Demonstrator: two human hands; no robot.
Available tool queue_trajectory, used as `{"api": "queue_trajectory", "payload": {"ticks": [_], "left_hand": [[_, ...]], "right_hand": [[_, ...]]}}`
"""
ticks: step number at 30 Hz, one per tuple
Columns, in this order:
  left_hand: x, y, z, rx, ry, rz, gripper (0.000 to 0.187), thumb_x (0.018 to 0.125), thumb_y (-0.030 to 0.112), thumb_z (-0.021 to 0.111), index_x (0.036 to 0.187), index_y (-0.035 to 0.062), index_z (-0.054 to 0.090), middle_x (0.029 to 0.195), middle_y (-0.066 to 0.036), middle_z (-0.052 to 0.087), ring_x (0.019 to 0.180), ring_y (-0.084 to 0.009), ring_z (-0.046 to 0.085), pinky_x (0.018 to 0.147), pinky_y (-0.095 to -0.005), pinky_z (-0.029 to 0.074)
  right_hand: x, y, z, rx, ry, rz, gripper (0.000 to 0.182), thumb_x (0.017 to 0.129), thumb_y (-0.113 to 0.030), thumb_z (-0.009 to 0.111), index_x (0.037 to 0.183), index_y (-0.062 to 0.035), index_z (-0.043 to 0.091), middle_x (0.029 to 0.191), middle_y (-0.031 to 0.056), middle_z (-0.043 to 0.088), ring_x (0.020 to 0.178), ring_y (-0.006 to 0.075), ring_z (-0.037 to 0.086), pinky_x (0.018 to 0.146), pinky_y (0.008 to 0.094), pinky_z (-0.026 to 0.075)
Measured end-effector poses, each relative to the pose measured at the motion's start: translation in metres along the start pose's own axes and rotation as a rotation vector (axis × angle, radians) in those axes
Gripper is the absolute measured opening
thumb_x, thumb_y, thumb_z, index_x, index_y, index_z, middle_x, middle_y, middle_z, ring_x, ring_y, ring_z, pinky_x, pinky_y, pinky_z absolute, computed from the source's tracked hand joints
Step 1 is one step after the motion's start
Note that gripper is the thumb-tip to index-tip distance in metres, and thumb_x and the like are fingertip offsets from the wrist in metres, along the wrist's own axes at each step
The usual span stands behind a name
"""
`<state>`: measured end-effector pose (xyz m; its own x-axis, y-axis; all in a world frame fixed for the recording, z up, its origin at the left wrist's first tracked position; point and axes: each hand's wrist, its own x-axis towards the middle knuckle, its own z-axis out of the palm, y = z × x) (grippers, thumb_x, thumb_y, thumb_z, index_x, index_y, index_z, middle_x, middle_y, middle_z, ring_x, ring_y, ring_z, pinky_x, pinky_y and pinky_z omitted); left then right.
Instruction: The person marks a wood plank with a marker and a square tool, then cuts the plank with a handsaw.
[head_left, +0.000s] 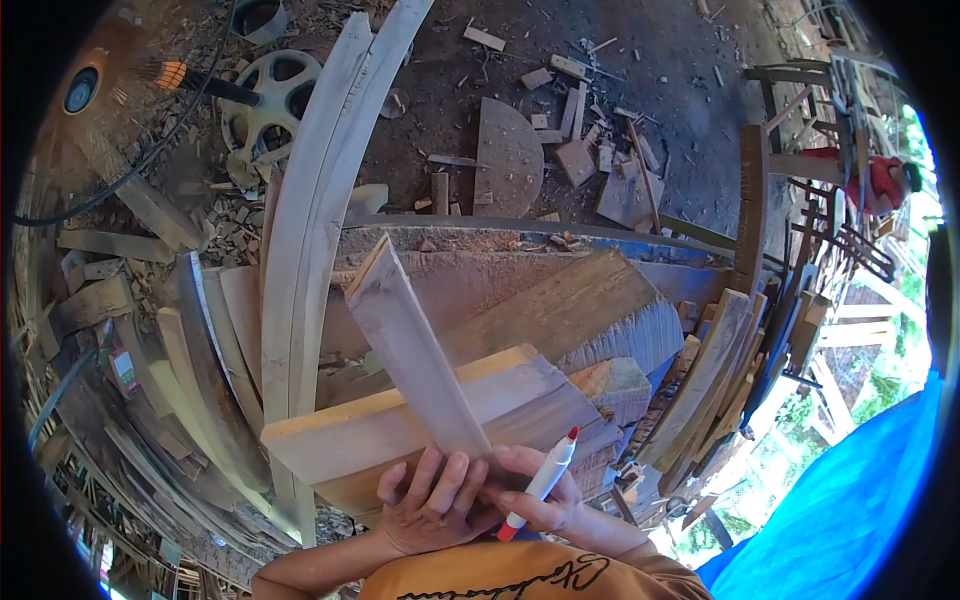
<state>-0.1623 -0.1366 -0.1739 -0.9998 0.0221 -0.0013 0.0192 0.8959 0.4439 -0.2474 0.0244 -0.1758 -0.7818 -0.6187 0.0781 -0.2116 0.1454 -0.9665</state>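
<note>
A short, angle-cut wooden piece (415,345) points away from me, tilted across a stack of boards. My left hand (430,505) is closed round its near end, fingertips pressed against the wood. In my right hand (545,495) is a white marker (546,480) with a red tip and a red rear end, its tip pointing up and away. The thumb and fingers of that hand also lie right at the wood's near end. Under the piece, a pale squared timber (510,385) lies crosswise, close beyond both hands.
Long curved-looking planks (325,200) rise at left of the hands. Beyond are a spoked wheel (272,105), a half-round board (508,160) and scattered offcuts (575,160) on the dirt floor. More timbers (700,385) lean at right, near a blue tarp (850,500). A person in red (880,185) is far right.
</note>
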Motion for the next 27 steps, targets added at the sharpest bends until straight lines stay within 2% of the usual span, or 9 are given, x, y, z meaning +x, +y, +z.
{"api": "queue_trajectory", "payload": {"ticks": [2, 4, 5, 7, 8, 10, 14, 16, 27], "left_hand": [[0.001, 0.000, -0.001, 0.009, 0.000, -0.011, 0.065, 0.081, 0.065, 0.054, 0.124, 0.0167, 0.056, 0.133, -0.004, 0.041, 0.130, -0.0223, 0.041, 0.111, -0.0471, 0.017], [0.003, 0.000, 0.000, 0.007, 0.019, -0.015, 0.065, 0.081, 0.065, 0.054, 0.123, 0.0164, 0.056, 0.133, -0.004, 0.041, 0.131, -0.0228, 0.040, 0.111, -0.0472, 0.017], [0.003, 0.000, 0.000, 0.008, 0.018, -0.015, 0.065, 0.081, 0.065, 0.054, 0.123, 0.0164, 0.056, 0.133, -0.004, 0.041, 0.131, -0.0228, 0.040, 0.111, -0.0472, 0.017], [0.002, 0.000, 0.000, 0.003, 0.018, -0.010, 0.065, 0.080, 0.065, 0.055, 0.123, 0.0159, 0.056, 0.133, -0.005, 0.041, 0.130, -0.0231, 0.040, 0.110, -0.0473, 0.017], [0.001, 0.000, 0.000, 0.003, 0.016, -0.009, 0.065, 0.080, 0.065, 0.055, 0.123, 0.0159, 0.056, 0.133, -0.005, 0.041, 0.130, -0.0231, 0.040, 0.110, -0.0473, 0.017], [0.000, 0.000, 0.000, -0.002, 0.011, -0.012, 0.066, 0.081, 0.064, 0.055, 0.124, 0.0150, 0.056, 0.132, -0.005, 0.042, 0.131, -0.0235, 0.040, 0.110, -0.0472, 0.018], [0.001, -0.001, 0.000, -0.007, 0.015, -0.007, 0.065, 0.081, 0.063, 0.056, 0.125, 0.0143, 0.055, 0.133, -0.006, 0.042, 0.131, -0.0238, 0.040, 0.109, -0.0469, 0.018], [0.001, 0.000, 0.000, -0.013, 0.018, -0.019, 0.064, 0.082, 0.061, 0.055, 0.125, 0.0139, 0.055, 0.134, -0.005, 0.042, 0.131, -0.0237, 0.040, 0.109, -0.0464, 0.019], [0.002, -0.001, -0.003, -0.011, 0.007, -0.002, 0.066, 0.081, 0.056, 0.057, 0.129, 0.0119, 0.050, 0.137, -0.008, 0.040, 0.134, -0.0270, 0.036, 0.111, -0.0465, 0.017]], "right_hand": [[-0.005, -0.004, 0.001, -0.008, 0.007, -0.003, 0.036, 0.073, 0.005, 0.074, 0.103, -0.0054, 0.058, 0.121, 0.0312, 0.055, 0.110, 0.0393, 0.060, 0.091, 0.0437, 0.053], [-0.021, -0.014, 0.001, 0.442, -0.028, 0.712, 0.036, 0.074, 0.005, 0.073, 0.104, -0.0055, 0.058, 0.122, 0.0308, 0.055, 0.110, 0.0389, 0.060, 0.091, 0.0437, 0.053], [-0.026, -0.012, 0.000, 0.444, -0.027, 0.712, 0.036, 0.074, 0.005, 0.073, 0.104, -0.0055, 0.058, 0.122, 0.0308, 0.055, 0.110, 0.0389, 0.060, 0.091, 0.0437, 0.053], [-0.033, -0.005, -0.002, 0.496, -0.147, 0.627, 0.058, 0.083, 0.011, 0.050, 0.138, -0.0007, 0.038, 0.132, 0.0244, 0.050, 0.119, 0.0302, 0.056, 0.102, 0.0405, 0.047], [-0.034, -0.006, -0.002, 0.497, -0.145, 0.628, 0.058, 0.083, 0.011, 0.050, 0.138, -0.0007, 0.038, 0.132, 0.0244, 0.050, 0.119, 0.0302, 0.056, 0.102, 0.0405, 0.047], [-0.027, -0.008, 0.000, 0.437, -0.075, 0.620, 0.037, 0.074, 0.006, 0.073, 0.106, -0.0059, 0.058, 0.122, 0.0300, 0.055, 0.108, 0.0395, 0.061, 0.092, 0.0456, 0.052], [-0.028, 0.003, 0.001, 0.309, -0.089, 0.340, 0.037, 0.074, 0.004, 0.074, 0.106, -0.0061, 0.059, 0.121, 0.0299, 0.055, 0.109, 0.0406, 0.060, 0.091, 0.0470, 0.052], [-0.025, 0.004, -0.002, 0.199, -0.172, 0.248, 0.054, 0.083, 0.009, 0.053, 0.135, 0.0022, 0.039, 0.124, 0.0233, 0.057, 0.112, 0.0283, 0.061, 0.097, 0.0378, 0.049], [0.001, 0.003, -0.001, -0.051, -0.062, -0.013, 0.042, 0.074, 0.006, 0.075, 0.109, -0.0083, 0.056, 0.122, 0.0291, 0.052, 0.098, 0.0354, 0.066, 0.077, 0.0403, 0.059]]}}
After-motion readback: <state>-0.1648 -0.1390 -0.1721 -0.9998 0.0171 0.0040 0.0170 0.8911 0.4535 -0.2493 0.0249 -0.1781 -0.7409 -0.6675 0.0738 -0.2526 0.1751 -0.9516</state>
